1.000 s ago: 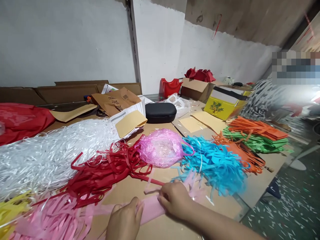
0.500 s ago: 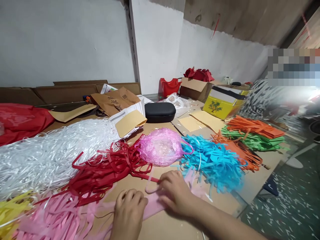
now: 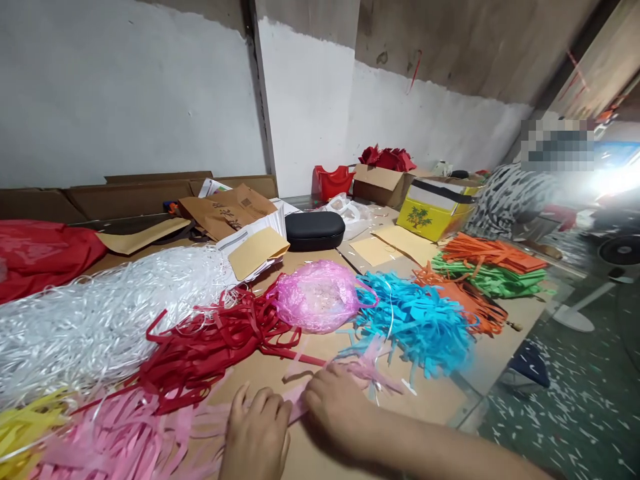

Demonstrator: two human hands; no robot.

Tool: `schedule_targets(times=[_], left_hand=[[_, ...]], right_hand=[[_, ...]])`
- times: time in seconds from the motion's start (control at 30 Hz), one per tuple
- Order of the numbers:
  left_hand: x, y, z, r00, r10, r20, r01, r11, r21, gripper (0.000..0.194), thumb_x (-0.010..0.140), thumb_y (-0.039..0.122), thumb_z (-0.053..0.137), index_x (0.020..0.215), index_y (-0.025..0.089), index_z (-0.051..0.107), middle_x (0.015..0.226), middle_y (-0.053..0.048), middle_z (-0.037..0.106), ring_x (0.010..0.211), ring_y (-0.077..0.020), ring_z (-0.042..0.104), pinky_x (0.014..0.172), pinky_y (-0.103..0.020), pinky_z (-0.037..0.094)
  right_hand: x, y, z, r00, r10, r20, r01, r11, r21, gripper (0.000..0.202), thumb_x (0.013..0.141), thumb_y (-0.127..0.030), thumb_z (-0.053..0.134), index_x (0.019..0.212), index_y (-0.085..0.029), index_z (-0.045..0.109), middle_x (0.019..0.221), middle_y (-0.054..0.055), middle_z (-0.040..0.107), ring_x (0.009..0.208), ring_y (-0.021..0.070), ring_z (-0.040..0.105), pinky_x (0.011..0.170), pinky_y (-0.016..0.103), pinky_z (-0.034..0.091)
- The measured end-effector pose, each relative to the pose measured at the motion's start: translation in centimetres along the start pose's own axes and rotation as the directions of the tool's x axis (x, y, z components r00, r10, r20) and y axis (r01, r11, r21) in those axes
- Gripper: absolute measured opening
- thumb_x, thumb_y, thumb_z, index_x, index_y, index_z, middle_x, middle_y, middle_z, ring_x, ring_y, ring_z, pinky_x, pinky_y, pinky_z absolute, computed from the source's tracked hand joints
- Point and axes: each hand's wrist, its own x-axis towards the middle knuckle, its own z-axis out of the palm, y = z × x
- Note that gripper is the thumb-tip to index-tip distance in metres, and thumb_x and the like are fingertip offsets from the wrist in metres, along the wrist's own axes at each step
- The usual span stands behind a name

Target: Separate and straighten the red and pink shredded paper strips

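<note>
Hands are busy at the near edge of the table (image 3: 350, 460). The left hand (image 3: 257, 433) lies flat with its fingers spread on a pink paper strip (image 3: 295, 405) — pressing it down, not pinching it. The right hand (image 3: 337, 413) is curled over the other end of the same strip, fingers bent down on it. I cannot tell if it pinches the paper or just pushes on it.

The strip lies on the brown table, right between the two hands. Loose pink fringe sticks out past the right hand. A red pile (image 3: 210, 347) sits just behind, a blue pile (image 3: 420, 327) to the right, and a pink bag (image 3: 317, 297) between them.

It looks like the paper is being flattened or folded. The next move likely needs a soft, even push — thin paper like this could tear or slip.
</note>
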Motion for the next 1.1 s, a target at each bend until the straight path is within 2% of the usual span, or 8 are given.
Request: schedule_targets(times=[0.1, 0.23, 0.43, 0.63, 0.73, 0.8, 0.93, 1.1], left_hand=[[-0.1, -1.9, 0.0, 0.999, 0.013, 0.048, -0.005, 0.986, -0.168, 0.029, 0.090, 0.016, 0.050, 0.094, 0.033, 0.072, 0.095, 0.004, 0.076, 0.100, -0.0220, 0.066, 0.108, -0.056, 0.021], [0.1, -3.3, 0.5, 0.984, -0.098, 0.149, 0.135, 0.954, -0.269, 0.024, 0.093, 0.037, 0.051, 0.087, 0.034, 0.074, 0.092, 0.004, 0.076, 0.100, -0.0228, 0.066, 0.103, -0.053, 0.026], [0.3, -2.7, 1.6, 0.986, -0.165, -0.009, 0.161, 0.973, -0.162, 0.029, 0.092, 0.034, 0.052, 0.072, 0.026, 0.071, 0.079, 0.001, 0.073, 0.089, -0.0246, 0.064, 0.095, -0.049, 0.033], [0.5, -3.2, 2.2, 0.987, -0.159, 0.019, 0.160, 0.974, -0.163, 0.028, 0.091, 0.037, 0.054, 0.069, 0.026, 0.069, 0.074, 0.002, 0.072, 0.084, -0.0225, 0.065, 0.089, -0.045, 0.032], [0.7, -3.5, 2.1, 0.989, -0.142, -0.045, 0.135, 0.982, -0.133, 0.017, 0.089, 0.034, 0.057, 0.079, 0.027, 0.069, 0.080, 0.003, 0.073, 0.086, -0.0215, 0.065, 0.088, -0.043, 0.031], [0.8, -3.5, 1.6, 0.990, -0.047, -0.130, 0.035, 0.995, -0.091, 0.012, 0.087, 0.026, 0.059, 0.091, 0.031, 0.069, 0.086, 0.005, 0.073, 0.087, -0.0193, 0.065, 0.089, -0.042, 0.031], [1.3, -3.0, 0.3, 0.948, 0.215, -0.235, -0.202, 0.976, 0.081, 0.031, 0.078, 0.010, 0.057, 0.093, 0.034, 0.069, 0.085, 0.005, 0.071, 0.089, -0.0218, 0.064, 0.104, -0.055, 0.023], [1.5, -1.8, 0.3, 0.945, 0.203, -0.256, -0.178, 0.977, 0.117, 0.014, 0.080, 0.025, 0.061, 0.092, 0.025, 0.069, 0.093, -0.002, 0.074, 0.097, -0.0280, 0.063, 0.111, -0.059, 0.019]], right_hand=[[0.5, 1.9, -0.1, 0.990, 0.121, 0.073, -0.130, 0.984, 0.124, 0.015, 0.096, -0.030, 0.063, 0.088, -0.019, 0.071, 0.090, 0.004, 0.074, 0.086, 0.0202, 0.061, 0.079, 0.036, 0.034], [1.2, 3.7, -1.1, 0.970, 0.220, 0.104, -0.239, 0.943, 0.232, 0.016, 0.094, -0.032, 0.066, 0.085, -0.021, 0.074, 0.088, 0.002, 0.073, 0.084, 0.0176, 0.061, 0.076, 0.032, 0.032], [1.9, 3.2, 0.1, 0.948, 0.313, 0.062, -0.319, 0.925, 0.205, 0.012, 0.084, -0.024, 0.066, 0.075, -0.017, 0.068, 0.082, 0.004, 0.069, 0.079, 0.0181, 0.057, 0.073, 0.033, 0.029], [2.1, 3.4, 1.0, 0.942, 0.331, 0.044, -0.333, 0.917, 0.221, 0.010, 0.081, -0.021, 0.065, 0.071, -0.018, 0.065, 0.077, 0.002, 0.067, 0.076, 0.0171, 0.056, 0.072, 0.033, 0.029], [1.8, 3.4, 0.8, 0.931, 0.363, 0.015, -0.356, 0.904, 0.236, 0.001, 0.081, -0.019, 0.067, 0.080, -0.018, 0.067, 0.081, 0.003, 0.069, 0.078, 0.0176, 0.057, 0.073, 0.033, 0.031], [1.2, 3.7, 0.4, 0.955, 0.297, -0.023, -0.281, 0.925, 0.254, 0.012, 0.082, -0.024, 0.072, 0.093, -0.021, 0.069, 0.098, 0.003, 0.071, 0.090, 0.0196, 0.059, 0.080, 0.034, 0.033], [0.3, 4.5, -0.5, 0.990, -0.050, -0.131, 0.070, 0.987, 0.146, 0.012, 0.093, -0.036, 0.069, 0.096, -0.025, 0.068, 0.120, 0.001, 0.069, 0.121, 0.0239, 0.052, 0.100, 0.043, 0.026], [0.5, 4.8, -0.9, 0.981, -0.066, -0.185, 0.090, 0.988, 0.129, 0.009, 0.098, -0.029, 0.060, 0.096, -0.022, 0.066, 0.118, 0.001, 0.070, 0.122, 0.0213, 0.050, 0.104, 0.042, 0.026]])
